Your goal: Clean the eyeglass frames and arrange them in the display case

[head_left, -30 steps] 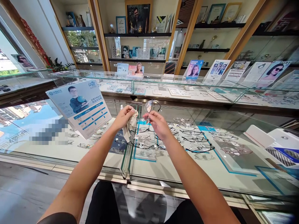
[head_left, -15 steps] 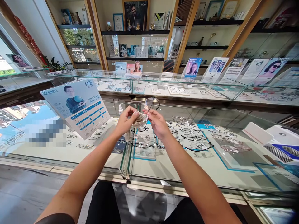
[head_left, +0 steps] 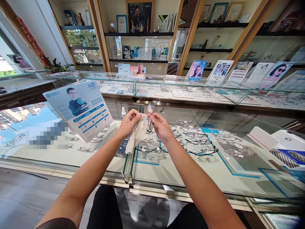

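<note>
My left hand pinches a pale beige cloth, which hangs down below the fingers. In my right hand is a pair of eyeglasses with thin dark rims, held near the bridge. One lens stands up above the fingertips with a temple arm curving off to the right. The other lens is lower, between the hands and beside the cloth, partly covered by fingers. Both hands are close together above a glass display case. Just behind the left hand stands a small white bottle, its lower part hidden.
Rows of eyeglass frames lie inside the case. A blue-and-white sign leans on the glass at left. An open white box sits at right. Another glass counter with several small posters runs behind, before wall shelves.
The cloth, bunched around the lower lens before, now hangs loose from my left hand. That lens shows more openly beside it. My right hand keeps hold of the eyeglasses.
</note>
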`<control>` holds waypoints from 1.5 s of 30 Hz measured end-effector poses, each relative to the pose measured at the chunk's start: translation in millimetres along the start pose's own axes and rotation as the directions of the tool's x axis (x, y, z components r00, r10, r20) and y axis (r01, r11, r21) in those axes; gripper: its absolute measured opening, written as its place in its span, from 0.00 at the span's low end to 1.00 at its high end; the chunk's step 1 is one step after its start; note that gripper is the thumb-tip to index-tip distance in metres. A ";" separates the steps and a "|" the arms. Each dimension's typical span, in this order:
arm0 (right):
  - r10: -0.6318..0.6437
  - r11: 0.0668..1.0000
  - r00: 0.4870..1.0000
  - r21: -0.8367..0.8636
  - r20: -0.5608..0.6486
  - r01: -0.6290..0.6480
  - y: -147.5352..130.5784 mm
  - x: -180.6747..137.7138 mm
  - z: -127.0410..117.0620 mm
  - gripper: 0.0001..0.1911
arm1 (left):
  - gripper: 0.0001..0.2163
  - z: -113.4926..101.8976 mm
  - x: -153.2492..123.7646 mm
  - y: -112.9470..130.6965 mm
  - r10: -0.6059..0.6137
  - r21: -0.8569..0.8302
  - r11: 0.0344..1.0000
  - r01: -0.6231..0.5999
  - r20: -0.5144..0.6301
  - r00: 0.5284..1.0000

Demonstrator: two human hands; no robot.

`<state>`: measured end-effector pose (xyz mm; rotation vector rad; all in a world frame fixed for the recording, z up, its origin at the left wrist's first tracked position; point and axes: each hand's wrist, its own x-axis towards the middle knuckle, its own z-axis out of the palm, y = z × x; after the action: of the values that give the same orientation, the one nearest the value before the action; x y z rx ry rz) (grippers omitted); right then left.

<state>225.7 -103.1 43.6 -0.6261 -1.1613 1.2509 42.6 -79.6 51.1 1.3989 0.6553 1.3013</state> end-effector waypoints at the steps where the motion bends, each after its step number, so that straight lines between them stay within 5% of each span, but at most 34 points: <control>1: 0.004 1.000 1.000 -0.004 -0.006 -0.004 0.4 0.0 -0.3 0.22 | 0.29 0.1 -0.6 -0.1 -0.006 -0.008 1.000 0.006 0.004 1.000; 15: 0.075 0.997 0.997 0.028 -0.013 -0.075 -5.7 -2.9 1.1 0.23 | 0.23 -1.0 -3.5 4.9 -0.124 0.056 0.991 0.119 0.106 0.987; 22: 0.098 0.994 0.994 0.051 0.036 -0.100 -9.9 -5.6 2.9 0.23 | 0.29 2.6 -7.7 4.2 -0.290 -0.026 0.952 0.305 0.237 0.927; 28: 0.097 0.994 0.993 0.049 0.066 -0.101 -11.2 -6.4 2.3 0.23 | 0.29 3.3 -9.1 1.3 -0.318 0.000 0.940 0.342 0.369 0.873; 35: 0.118 0.991 0.990 0.056 0.075 -0.122 -11.4 -5.8 1.7 0.23 | 0.28 1.9 -6.9 -2.3 -0.285 -0.065 0.948 0.313 0.272 0.919; 45: 0.116 0.991 0.989 0.063 0.090 -0.122 -12.1 -7.5 2.8 0.22 | 0.35 1.2 -9.3 -4.2 -0.248 -0.045 0.960 0.275 0.314 0.916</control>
<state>228.6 -113.9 52.8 -0.6031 -1.1608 1.4253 42.5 -87.1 44.2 1.3511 0.5446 0.8681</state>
